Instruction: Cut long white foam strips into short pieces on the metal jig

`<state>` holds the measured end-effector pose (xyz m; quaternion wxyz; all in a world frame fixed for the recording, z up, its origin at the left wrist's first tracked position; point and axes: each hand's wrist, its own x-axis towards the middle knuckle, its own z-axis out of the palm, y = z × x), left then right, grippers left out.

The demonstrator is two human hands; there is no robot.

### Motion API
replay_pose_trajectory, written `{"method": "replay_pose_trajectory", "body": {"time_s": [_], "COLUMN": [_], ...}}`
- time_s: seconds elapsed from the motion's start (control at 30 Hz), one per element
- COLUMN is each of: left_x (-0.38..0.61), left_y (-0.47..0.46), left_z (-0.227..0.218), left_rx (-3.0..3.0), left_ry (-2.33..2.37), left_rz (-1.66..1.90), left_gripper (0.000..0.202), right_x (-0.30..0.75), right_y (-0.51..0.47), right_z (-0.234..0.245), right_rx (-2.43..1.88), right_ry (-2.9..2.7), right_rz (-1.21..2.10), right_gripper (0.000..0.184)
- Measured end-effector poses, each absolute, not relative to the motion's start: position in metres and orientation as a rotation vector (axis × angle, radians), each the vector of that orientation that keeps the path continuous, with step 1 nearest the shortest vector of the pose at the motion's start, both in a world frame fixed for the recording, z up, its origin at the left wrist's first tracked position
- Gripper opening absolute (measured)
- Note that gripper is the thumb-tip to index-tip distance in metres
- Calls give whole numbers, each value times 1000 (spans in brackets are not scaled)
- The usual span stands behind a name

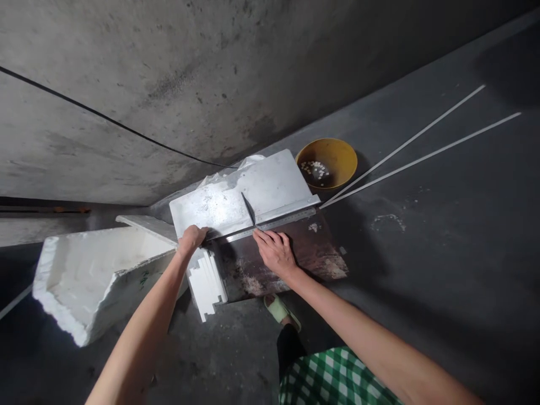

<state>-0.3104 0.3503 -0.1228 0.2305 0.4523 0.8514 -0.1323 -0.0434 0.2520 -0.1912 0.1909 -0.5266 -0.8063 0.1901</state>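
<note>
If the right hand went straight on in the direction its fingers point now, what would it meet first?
The right hand would probably meet the metal strip first, with the dark blade-like piece just beyond; the exact depth is unclear.

- Small makeshift workshop, by the look of it; exact building type unclear.
- Bare, stained concrete wall (pixel 189 73), upper frame; black cable (pixel 105 118) running across it.
- Dark, scuffed floor (pixel 442 270), right side.
- Centre: low worktop (pixel 307 247), worn brown surface, metal plate (pixel 274 177) and straight metal rail (pixel 289 208).
- White strips (pixel 206 284) stacked lower left of centre; long thin strips (pixel 422 139) upper right.
- Yellow bowl (pixel 346 160) of small white pieces (pixel 315 169), above centre.
- Broken-edged white foam box (pixel 97 270), left.
</note>
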Motion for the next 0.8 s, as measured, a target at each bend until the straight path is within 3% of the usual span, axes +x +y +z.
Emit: {"method": "replay_pose_trajectory", "body": {"time_s": [0.17, 0.4, 0.57, 0.8], "left_x": [-295, -303, -308, -316], "left_y": [338, 263, 231, 232], "left_z": [-122, -111, -137, -156], "left_rx": [1269, 1086, 890, 785], "left_ry": [2478, 2763, 2651, 2524], "left_rz": [-285, 239, 483, 694], "left_gripper": [30, 42, 34, 40], "right_x": [-44, -45, -46, -46], "right_y": [252, 249, 248, 248], "right_z": [-189, -194, -195, -197], "right_rx": [-1488, -1510, -1529, -1515], "right_ry": [-2263, -2267, -2294, -2304], "right_rz": [538, 556, 557, 482], "right_gripper": [44, 48, 51, 47]}}
